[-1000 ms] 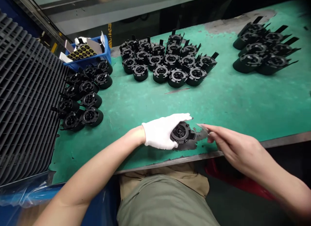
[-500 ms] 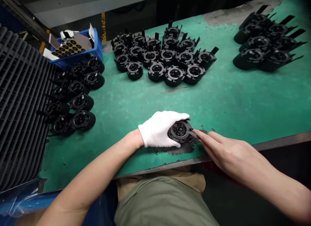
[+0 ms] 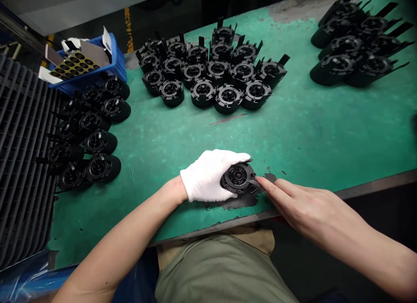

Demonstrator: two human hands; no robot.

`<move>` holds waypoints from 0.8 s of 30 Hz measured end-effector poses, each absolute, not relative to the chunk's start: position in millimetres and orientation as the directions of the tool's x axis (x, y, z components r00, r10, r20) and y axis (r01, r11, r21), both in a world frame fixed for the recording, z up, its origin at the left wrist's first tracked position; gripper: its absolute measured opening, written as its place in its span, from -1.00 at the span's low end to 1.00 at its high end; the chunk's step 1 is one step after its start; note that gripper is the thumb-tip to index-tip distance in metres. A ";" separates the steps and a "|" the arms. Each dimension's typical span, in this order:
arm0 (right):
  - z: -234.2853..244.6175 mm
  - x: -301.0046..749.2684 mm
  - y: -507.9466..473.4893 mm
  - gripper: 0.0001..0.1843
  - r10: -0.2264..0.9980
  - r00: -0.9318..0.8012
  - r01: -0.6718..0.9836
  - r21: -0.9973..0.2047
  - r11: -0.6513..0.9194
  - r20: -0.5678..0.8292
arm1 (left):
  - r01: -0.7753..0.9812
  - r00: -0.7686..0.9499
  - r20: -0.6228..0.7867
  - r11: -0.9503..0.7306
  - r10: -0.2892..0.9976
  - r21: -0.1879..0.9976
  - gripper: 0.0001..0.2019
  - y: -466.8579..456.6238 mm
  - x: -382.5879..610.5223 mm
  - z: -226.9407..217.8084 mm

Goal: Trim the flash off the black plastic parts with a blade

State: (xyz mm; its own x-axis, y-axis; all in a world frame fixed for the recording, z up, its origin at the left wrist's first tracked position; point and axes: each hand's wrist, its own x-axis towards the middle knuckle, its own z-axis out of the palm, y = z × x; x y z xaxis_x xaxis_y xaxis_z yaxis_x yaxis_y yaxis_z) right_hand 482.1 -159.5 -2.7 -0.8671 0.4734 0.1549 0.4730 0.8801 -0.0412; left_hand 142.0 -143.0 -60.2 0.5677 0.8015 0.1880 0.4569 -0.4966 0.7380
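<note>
Black round housing (image 3: 237, 177) sits over a dark worn patch near the front edge of the green tabletop (image 3: 293, 133), well apart from three groups of similar housings (image 3: 228, 98) farther back and to either side. The bare right hand (image 3: 306, 207) reaches in from the right; the white-gloved left hand (image 3: 210, 176) wraps the housing's left side, spread to its width, thumb near and fingers far. Its circular face points up toward the wearer, and its axis runs nearly upright, though the glove hides the side wall, so any lean is hard to judge. Matt-looking, the face carries concentric rings around a small centre. Right fingertips pinch narrowly on a slim pale piece (image 3: 253, 181) at the right rim.
</note>
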 end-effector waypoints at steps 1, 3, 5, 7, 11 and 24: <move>-1.0 481.9 -160.2 -0.28 0.475 -0.868 0.477 -0.025 0.879 0.143 | 0.456 0.568 0.190 -0.498 0.801 0.738 -0.13 -143.2 141.9 -60.2; 2.4 481.6 -161.8 -0.24 0.490 -0.864 0.494 0.003 0.870 0.117 | 0.456 0.571 0.185 -0.497 0.800 0.738 -0.14 -143.4 141.7 -60.2; 5.0 481.8 -163.8 -0.23 0.506 -0.858 0.508 0.007 0.861 0.091 | 0.458 0.574 0.182 -0.497 0.798 0.737 -0.14 -143.2 141.7 -60.3; 5.8 482.8 -165.7 -0.20 0.517 -0.853 0.518 -0.011 0.856 0.075 | 0.458 0.576 0.185 -0.502 0.796 0.734 -0.14 -143.0 141.9 -60.7; 3.0 486.1 -168.0 -0.06 0.542 -0.839 0.541 -0.021 0.841 0.054 | 0.457 0.577 0.203 -0.519 0.791 0.723 -0.17 -142.6 142.7 -61.4; 2.7 482.5 -161.3 -0.09 0.481 -0.876 0.482 0.018 0.876 0.026 | 0.460 0.563 0.189 -0.496 0.805 0.737 -0.15 -143.7 144.0 -63.5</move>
State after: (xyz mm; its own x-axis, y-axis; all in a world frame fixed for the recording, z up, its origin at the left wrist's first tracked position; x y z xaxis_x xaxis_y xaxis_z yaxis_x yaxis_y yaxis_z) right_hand 482.5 -161.3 2.7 -0.8761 0.4814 0.0260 0.4819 0.8760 0.0181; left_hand 144.0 -143.7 -63.5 0.5628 0.8046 0.1895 0.4604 -0.4955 0.7365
